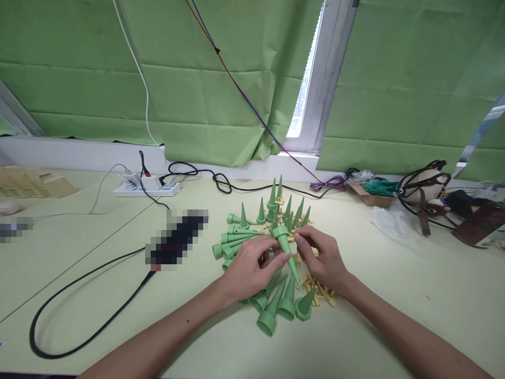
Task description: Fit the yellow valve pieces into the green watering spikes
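My left hand (251,264) is closed round a green plastic plant-watering spike (283,242), a hollow cone held at a slant with its ribbed collar up and its tip down. Close to the collar, my right hand (324,258) has thumb and forefinger pinched together; whatever they hold is too small to make out. More green spikes (269,317) lie around and under my hands, and several others (300,211) stand point up behind them. Small yellow tube-like pieces (325,296) are heaped beneath my right hand and scattered among the standing spikes.
A black cable loops over the left of the table (394,326) to a blurred dark object (177,239). A white power strip (170,190) sits at the back. To the right are a plastic bag (394,226), a cardboard tray (366,196) and a dark red item (479,225).
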`<state>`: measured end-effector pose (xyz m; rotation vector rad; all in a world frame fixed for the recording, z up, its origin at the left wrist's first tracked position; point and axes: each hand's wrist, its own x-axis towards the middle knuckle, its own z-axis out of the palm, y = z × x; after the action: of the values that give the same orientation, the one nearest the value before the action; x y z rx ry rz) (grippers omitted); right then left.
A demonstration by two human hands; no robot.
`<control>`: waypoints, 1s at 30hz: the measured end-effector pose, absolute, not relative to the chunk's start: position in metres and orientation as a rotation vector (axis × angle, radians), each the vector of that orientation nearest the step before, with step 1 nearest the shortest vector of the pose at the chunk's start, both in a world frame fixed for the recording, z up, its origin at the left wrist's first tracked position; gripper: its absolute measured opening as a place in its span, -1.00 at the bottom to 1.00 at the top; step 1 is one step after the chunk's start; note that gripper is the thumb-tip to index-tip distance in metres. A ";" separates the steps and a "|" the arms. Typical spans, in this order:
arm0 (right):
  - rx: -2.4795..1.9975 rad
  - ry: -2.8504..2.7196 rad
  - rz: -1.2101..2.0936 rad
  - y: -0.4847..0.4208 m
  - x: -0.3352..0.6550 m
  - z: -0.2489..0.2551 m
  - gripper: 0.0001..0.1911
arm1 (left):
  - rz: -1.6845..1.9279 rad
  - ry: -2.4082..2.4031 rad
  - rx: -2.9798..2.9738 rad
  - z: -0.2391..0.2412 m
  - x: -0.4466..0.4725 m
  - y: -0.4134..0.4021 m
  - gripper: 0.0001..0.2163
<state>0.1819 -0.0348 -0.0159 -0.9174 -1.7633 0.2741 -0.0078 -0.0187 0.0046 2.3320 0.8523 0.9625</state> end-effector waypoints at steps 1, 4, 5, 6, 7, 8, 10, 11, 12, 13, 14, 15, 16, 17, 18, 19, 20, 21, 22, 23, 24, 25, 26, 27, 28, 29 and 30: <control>-0.920 -1.763 0.277 -0.035 0.182 -0.016 -0.85 | 0.964 0.854 2.338 0.004 -0.008 -0.019 -0.74; -0.933 -1.759 0.280 -0.035 0.182 -0.016 -0.85 | 0.969 0.858 2.372 0.002 -0.008 -0.018 -0.76; -0.935 -1.759 0.278 -0.035 0.182 -0.016 -0.85 | 0.971 0.858 2.386 0.001 -0.008 -0.018 -0.76; -0.935 -1.761 0.274 -0.035 0.182 -0.016 -0.84 | 0.976 0.856 2.400 0.000 -0.009 -0.018 -0.77; -0.936 -1.763 0.270 -0.035 0.182 -0.016 -0.84 | 0.985 0.852 2.411 0.000 -0.009 -0.018 -0.77; -0.937 -1.766 0.267 -0.035 0.182 -0.016 -0.84 | 0.997 0.844 2.419 -0.001 -0.009 -0.017 -0.78; -0.935 -1.772 0.264 -0.035 0.182 -0.016 -0.85 | 1.021 0.820 2.425 -0.002 -0.009 -0.016 -0.79; -0.933 -1.774 0.263 -0.035 0.182 -0.015 -0.85 | 1.032 0.808 2.426 -0.002 -0.009 -0.016 -0.80; -0.933 -1.776 0.263 -0.035 0.182 -0.015 -0.85 | 1.042 0.799 2.428 -0.003 -0.010 -0.016 -0.81; -0.935 -1.779 0.264 -0.035 0.182 -0.015 -0.85 | 1.053 0.790 2.431 -0.003 -0.010 -0.015 -0.81; -0.938 -1.782 0.265 -0.035 0.182 -0.015 -0.84 | 1.065 0.783 2.435 -0.003 -0.010 -0.015 -0.81; -0.943 -1.786 0.266 -0.036 0.182 -0.014 -0.83 | 1.078 0.776 2.439 -0.003 -0.010 -0.015 -0.81; -0.949 -1.790 0.267 -0.036 0.182 -0.014 -0.82 | 1.087 0.770 2.441 -0.003 -0.010 -0.015 -0.80; -0.953 -1.795 0.268 -0.037 0.182 -0.014 -0.82 | 1.091 0.767 2.440 -0.004 -0.010 -0.014 -0.81; -0.956 -1.799 0.271 -0.037 0.182 -0.013 -0.81 | 1.089 0.767 2.438 -0.004 -0.010 -0.014 -0.82; -0.959 -1.801 0.277 -0.037 0.182 -0.013 -0.81 | 1.085 0.769 2.435 -0.004 -0.010 -0.014 -0.83; -0.961 -1.804 0.285 -0.037 0.182 -0.013 -0.81 | 1.084 0.772 2.433 -0.004 -0.010 -0.014 -0.85; -0.961 -1.806 0.297 -0.037 0.182 -0.014 -0.81 | 1.087 0.773 2.433 -0.004 -0.010 -0.014 -0.86; -0.959 -1.806 0.312 -0.037 0.182 -0.014 -0.81 | 1.095 0.773 2.433 -0.004 -0.010 -0.014 -0.86; -0.954 -1.803 0.329 -0.037 0.182 -0.015 -0.81 | 1.111 0.768 2.436 -0.004 -0.010 -0.014 -0.86; -0.948 -1.801 0.347 -0.037 0.182 -0.016 -0.81 | 1.132 0.759 2.437 -0.004 -0.010 -0.014 -0.86; -0.941 -1.797 0.367 -0.037 0.182 -0.016 -0.81 | 1.155 0.749 2.437 -0.004 -0.009 -0.014 -0.86; -0.934 -1.792 0.388 -0.037 0.182 -0.017 -0.81 | 1.176 0.741 2.436 -0.004 -0.009 -0.014 -0.86; -0.927 -1.788 0.410 -0.036 0.182 -0.018 -0.81 | 1.197 0.735 2.435 -0.004 -0.009 -0.014 -0.86; -0.921 -1.784 0.432 -0.036 0.182 -0.018 -0.81 | 1.212 0.729 2.437 -0.004 -0.008 -0.015 -0.87; -0.914 -1.780 0.453 -0.036 0.182 -0.019 -0.81 | 1.220 0.727 2.443 -0.004 -0.008 -0.015 -0.88; -0.910 -1.777 0.473 -0.036 0.182 -0.019 -0.81 | 1.226 0.727 2.451 -0.004 -0.008 -0.015 -0.89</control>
<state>0.1819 -0.0360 -0.0187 -0.9102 -1.7771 0.4731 -0.0080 -0.0153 -0.0040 2.4512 0.7266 1.2260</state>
